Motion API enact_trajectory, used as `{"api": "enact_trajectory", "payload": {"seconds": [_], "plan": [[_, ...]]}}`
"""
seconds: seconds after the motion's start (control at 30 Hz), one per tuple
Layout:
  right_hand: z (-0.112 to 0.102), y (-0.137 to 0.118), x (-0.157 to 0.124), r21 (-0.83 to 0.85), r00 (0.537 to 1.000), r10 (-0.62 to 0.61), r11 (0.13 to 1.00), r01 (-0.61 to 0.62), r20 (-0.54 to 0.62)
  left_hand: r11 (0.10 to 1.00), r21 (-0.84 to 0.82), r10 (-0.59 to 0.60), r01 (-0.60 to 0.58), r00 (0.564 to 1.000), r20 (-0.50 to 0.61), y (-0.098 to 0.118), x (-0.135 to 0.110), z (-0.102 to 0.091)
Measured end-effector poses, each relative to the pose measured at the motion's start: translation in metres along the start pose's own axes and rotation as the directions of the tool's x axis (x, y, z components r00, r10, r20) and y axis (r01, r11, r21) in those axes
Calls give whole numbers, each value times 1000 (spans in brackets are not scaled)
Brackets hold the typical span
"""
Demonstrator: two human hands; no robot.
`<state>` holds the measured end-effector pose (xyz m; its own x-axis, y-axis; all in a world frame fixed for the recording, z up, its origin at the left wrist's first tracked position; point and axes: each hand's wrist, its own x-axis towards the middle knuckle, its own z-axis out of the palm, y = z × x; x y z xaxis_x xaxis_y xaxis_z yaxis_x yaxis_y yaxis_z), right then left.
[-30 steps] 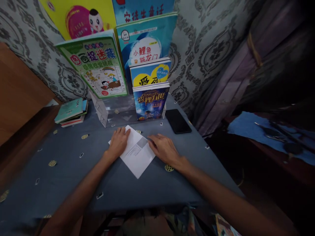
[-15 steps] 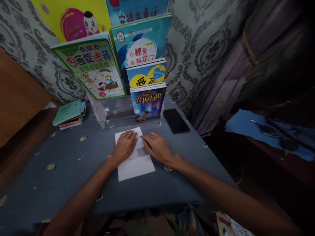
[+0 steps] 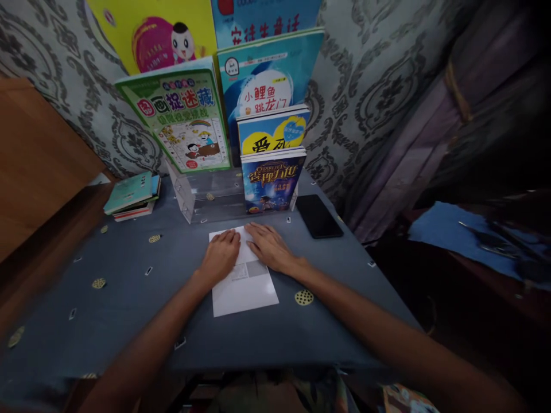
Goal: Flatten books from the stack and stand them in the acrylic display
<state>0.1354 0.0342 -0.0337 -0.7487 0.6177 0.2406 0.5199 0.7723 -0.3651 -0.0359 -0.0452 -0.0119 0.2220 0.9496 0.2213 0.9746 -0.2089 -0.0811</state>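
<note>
A white sheet of paper (image 3: pixel 246 292) with a grey printed patch lies flat on the grey-blue tablecloth (image 3: pixel 129 298), its edges square to me. My left hand (image 3: pixel 220 257) rests palm down on the sheet's upper left part, fingers stretched out. My right hand (image 3: pixel 270 246) lies flat on the upper right part, fingers extended toward the far edge. Both hands press on the paper side by side, almost touching.
Just beyond the paper stands a clear acrylic rack (image 3: pixel 206 198) holding several children's books (image 3: pixel 271 180). A black phone (image 3: pixel 319 216) lies to the right, and a small stack of books (image 3: pixel 132 196) sits at the left. The table edge drops off at right near a curtain (image 3: pixel 430 132).
The paper was turned from a diagonal lie to square with me. Both hands slid up and together onto its far half.
</note>
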Motion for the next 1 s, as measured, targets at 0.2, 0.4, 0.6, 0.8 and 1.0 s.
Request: {"api": "enact_trajectory", "payload": {"seconds": [0.2,0.4,0.6,0.8,1.0], "plan": [[-4,-4,-1,-4,999,34,999,-34,18,968,148,-231,204,953,196,-10,-4,-27],[-5,-4,0,-13,999,26,1000,-26,30,973,156,-201,170,956,214,-13,-6,-29],[-3,-4,0,-4,999,25,1000,-24,30,983,65,-180,172,973,143,-22,-22,-19],[-1,-3,-1,-14,1000,22,1000,-21,23,993,-52,-102,109,987,121,-34,-52,-16],[0,-3,-1,-3,1000,23,1000,-23,10,993,-114,-6,11,999,41,-20,-91,-22]]}}
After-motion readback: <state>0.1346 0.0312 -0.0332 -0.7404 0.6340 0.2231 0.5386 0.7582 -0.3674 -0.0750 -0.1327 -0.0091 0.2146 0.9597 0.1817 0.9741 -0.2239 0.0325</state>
